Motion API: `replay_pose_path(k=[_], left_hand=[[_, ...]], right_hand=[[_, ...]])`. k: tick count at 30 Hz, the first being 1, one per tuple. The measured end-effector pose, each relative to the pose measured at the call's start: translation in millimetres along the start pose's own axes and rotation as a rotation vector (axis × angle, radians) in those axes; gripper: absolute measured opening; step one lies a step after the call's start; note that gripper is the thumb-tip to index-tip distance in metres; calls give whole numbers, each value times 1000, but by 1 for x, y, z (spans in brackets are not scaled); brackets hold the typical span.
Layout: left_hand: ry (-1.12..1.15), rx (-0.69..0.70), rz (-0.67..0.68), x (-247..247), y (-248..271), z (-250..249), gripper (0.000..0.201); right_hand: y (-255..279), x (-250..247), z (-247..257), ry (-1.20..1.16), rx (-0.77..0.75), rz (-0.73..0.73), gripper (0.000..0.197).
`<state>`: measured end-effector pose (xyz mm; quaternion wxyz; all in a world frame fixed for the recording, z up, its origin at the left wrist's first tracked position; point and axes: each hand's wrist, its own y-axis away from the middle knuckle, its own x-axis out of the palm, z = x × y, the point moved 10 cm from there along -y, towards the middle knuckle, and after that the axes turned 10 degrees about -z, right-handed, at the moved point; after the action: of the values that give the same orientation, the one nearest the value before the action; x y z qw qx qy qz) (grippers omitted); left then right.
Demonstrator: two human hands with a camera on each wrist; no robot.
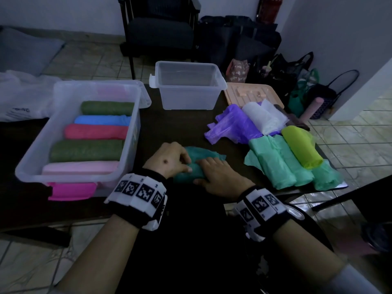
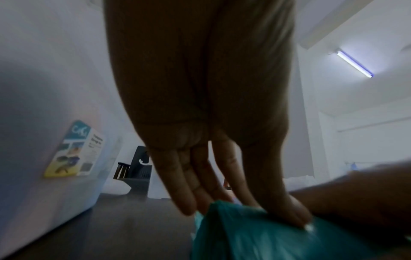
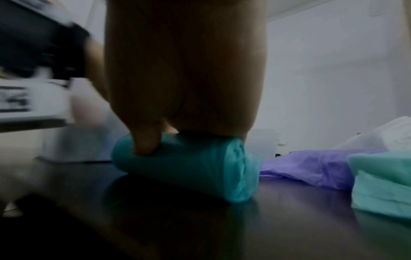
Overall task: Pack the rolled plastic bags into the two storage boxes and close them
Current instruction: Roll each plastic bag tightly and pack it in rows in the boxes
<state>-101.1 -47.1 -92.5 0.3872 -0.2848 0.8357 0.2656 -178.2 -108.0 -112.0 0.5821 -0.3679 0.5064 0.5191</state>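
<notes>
A teal bag roll (image 1: pixel 197 164) lies on the dark table (image 1: pixel 174 128) near its front edge, with a loose tail toward the back. My left hand (image 1: pixel 169 160) holds its left end, thumb (image 2: pixel 298 221) on the plastic (image 2: pixel 255 235) and fingers (image 2: pixel 184 198) behind it. My right hand (image 1: pixel 214 172) lies over the roll (image 3: pixel 189 168), its thumb (image 3: pixel 146 140) curled round the near side and its fingers hidden. The left storage box (image 1: pixel 31 166) holds several coloured rolls. The second clear box (image 1: pixel 186 96) stands empty at the back.
Loose purple (image 1: pixel 231 124), white (image 1: pixel 261 117), yellow-green (image 1: pixel 301 145) and light green (image 1: pixel 280 164) bags lie at the right. A peach lid (image 1: pixel 248 94) lies behind them, a pink lid (image 1: pixel 72 190) under the left box. A chair and several dark bags stand beyond the table.
</notes>
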Motion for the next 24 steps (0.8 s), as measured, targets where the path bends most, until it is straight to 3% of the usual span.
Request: replay_pose_path(k=[4,9,17,19,22,24], left_hand=[[-81,18,6,7,6,2,58],[-45,-30,19,11,0,13,45],[-8,-2,28,8,-2,10,44],[5,-3,33,7,-2,10,44],[12,3,22,6,-3,7,44],[15,-2,30,7,-4,8,44]], right_hand=[[-13,4,-12,-88,44,80,53],[-18,4,-15,-137,36,126,47],[-27,-2,-27,-159,90,204,48],[-32,-2,-31,-203,112,220,56],[-36,1,-34,-294,164,235,93],[-36,4,-37,-296,188,248,95]])
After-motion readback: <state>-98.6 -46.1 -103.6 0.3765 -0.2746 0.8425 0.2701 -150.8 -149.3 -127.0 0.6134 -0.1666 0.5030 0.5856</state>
